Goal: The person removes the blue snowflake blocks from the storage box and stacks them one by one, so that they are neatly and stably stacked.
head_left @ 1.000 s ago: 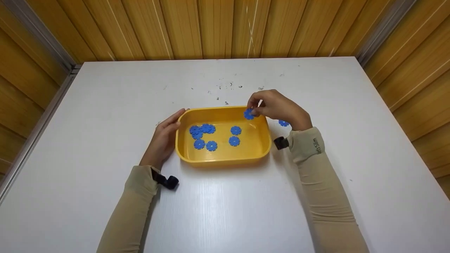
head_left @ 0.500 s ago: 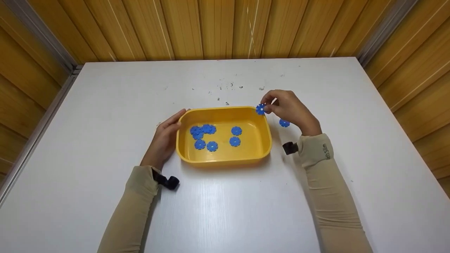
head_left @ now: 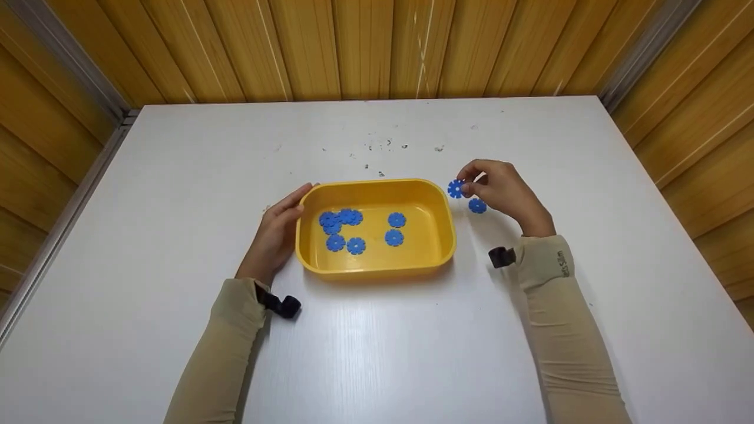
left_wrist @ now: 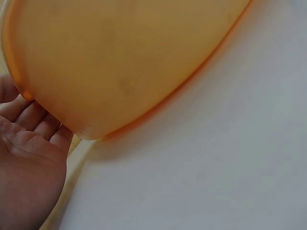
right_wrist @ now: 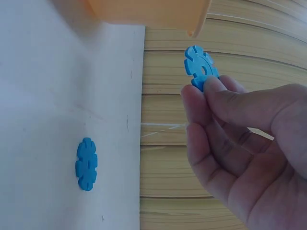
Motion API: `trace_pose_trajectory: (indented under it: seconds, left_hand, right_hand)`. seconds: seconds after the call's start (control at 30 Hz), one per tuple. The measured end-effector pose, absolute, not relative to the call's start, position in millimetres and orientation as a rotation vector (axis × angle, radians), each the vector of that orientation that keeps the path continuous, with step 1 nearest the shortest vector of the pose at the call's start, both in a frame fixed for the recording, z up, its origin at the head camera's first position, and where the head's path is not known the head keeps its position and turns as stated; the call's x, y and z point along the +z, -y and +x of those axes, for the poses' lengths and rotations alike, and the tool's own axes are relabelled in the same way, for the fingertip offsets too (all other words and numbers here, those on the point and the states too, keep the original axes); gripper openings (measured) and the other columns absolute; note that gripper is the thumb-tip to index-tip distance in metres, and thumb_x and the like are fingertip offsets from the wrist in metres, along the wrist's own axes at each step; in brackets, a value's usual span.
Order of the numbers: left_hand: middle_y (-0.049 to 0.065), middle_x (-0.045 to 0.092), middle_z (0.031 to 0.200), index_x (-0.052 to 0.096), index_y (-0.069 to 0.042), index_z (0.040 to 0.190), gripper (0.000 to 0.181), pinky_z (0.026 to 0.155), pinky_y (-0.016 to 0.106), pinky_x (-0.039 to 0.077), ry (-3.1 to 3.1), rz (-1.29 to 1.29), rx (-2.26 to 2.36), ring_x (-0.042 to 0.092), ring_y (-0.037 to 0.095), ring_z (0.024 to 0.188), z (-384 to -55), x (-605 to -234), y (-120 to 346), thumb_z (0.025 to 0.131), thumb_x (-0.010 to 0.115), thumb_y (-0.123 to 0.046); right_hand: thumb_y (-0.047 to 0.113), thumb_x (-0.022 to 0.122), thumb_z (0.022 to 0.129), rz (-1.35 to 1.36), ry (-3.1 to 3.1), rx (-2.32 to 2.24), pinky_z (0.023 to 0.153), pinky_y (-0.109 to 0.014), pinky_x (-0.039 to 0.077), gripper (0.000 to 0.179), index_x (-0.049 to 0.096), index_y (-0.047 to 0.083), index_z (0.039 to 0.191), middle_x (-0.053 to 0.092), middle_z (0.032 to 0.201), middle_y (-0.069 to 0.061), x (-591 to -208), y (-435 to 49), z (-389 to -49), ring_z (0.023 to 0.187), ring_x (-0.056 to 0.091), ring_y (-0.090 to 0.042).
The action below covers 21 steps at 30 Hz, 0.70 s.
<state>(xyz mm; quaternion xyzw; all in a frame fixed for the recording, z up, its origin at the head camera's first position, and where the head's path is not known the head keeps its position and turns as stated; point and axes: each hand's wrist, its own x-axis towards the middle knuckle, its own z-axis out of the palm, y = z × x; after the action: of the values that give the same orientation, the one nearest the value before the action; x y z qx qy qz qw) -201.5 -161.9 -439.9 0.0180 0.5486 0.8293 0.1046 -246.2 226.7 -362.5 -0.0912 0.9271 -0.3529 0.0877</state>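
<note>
A yellow plastic tub [head_left: 377, 270] sits on the table with several blue notched discs [head_left: 394, 238] inside, some overlapping at the left. My left hand [head_left: 275, 235] holds the tub's left end, thumb at the rim and fingers along the outer wall. In the left wrist view, the left hand [left_wrist: 33, 158] meets the tub's wall [left_wrist: 124, 62]. My right hand [head_left: 500, 191] pinches one blue disc [head_left: 456, 189] between thumb and fingertips, just outside the tub's right end. In the right wrist view, that disc [right_wrist: 199, 67] is held above the table. Another blue disc [head_left: 478, 205] lies on the table below the right hand.
The white table [head_left: 377, 347] has dark scuff marks beyond the tub. Wood-patterned panels [head_left: 365, 47] stand behind and at both sides. A small black wrist camera [head_left: 288, 307] juts from the left sleeve, and another camera [head_left: 502, 257] from the right.
My right hand has moved right with its disc, from over the tub's far right corner to outside it. The left hand and the tub have stayed in place.
</note>
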Motion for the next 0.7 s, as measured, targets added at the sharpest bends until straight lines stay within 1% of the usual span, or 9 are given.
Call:
trace_pose_trajectory:
  seconds: [0.17, 0.3, 0.43, 0.53, 0.7]
  left_hand:
    - [0.002, 0.041, 0.152, 0.035, -0.006, 0.149, 0.051, 0.117, 0.031, 0.030, -1.610, 0.073, 2.445, 0.035, 0.014, 0.142, -201, -440, 162, 0.099, 0.043, -0.006]
    - [0.002, 0.041, 0.152, 0.035, -0.006, 0.148, 0.050, 0.117, 0.031, 0.030, -1.614, 0.070, 2.443, 0.034, 0.013, 0.142, -201, -440, 161, 0.098, 0.043, -0.006]
    - [0.002, 0.042, 0.151, 0.036, -0.007, 0.148, 0.050, 0.117, 0.030, 0.029, -1.630, 0.061, 2.434, 0.034, 0.012, 0.142, -202, -440, 161, 0.098, 0.044, -0.006]
    - [0.001, 0.043, 0.151, 0.037, -0.007, 0.148, 0.050, 0.118, 0.030, 0.028, -1.642, 0.053, 2.433, 0.033, 0.012, 0.142, -202, -440, 162, 0.098, 0.044, -0.006]
    - [0.002, 0.042, 0.151, 0.039, -0.009, 0.147, 0.050, 0.118, 0.030, 0.028, -1.618, 0.054, 2.447, 0.034, 0.012, 0.142, -202, -440, 163, 0.097, 0.044, -0.004]
  right_hand:
    - [0.007, 0.062, 0.092, -0.246, -2.758, -1.019, 0.082, -0.028, 0.055, 0.018, 0.065, 0.008, 0.109, 0.062, 0.105, -0.012, -372, -236, -248, 0.093, 0.063, -0.029]
    - [0.006, 0.061, 0.092, -0.259, -2.770, -1.002, 0.087, -0.036, 0.053, 0.017, 0.066, 0.007, 0.108, 0.063, 0.105, -0.013, -378, -241, -250, 0.092, 0.060, -0.028]
    - [0.006, 0.060, 0.092, -0.255, -2.772, -0.990, 0.092, -0.042, 0.050, 0.017, 0.066, 0.005, 0.108, 0.063, 0.107, -0.015, -383, -246, -252, 0.095, 0.057, -0.028]
    - [0.007, 0.060, 0.093, -0.238, -2.765, -0.988, 0.093, -0.042, 0.049, 0.017, 0.066, 0.005, 0.108, 0.062, 0.108, -0.015, -386, -248, -253, 0.097, 0.055, -0.028]
    - [0.006, 0.058, 0.093, -0.225, -2.758, -0.981, 0.091, -0.041, 0.047, 0.018, 0.067, 0.005, 0.109, 0.062, 0.109, -0.016, -389, -253, -254, 0.096, 0.054, -0.029]
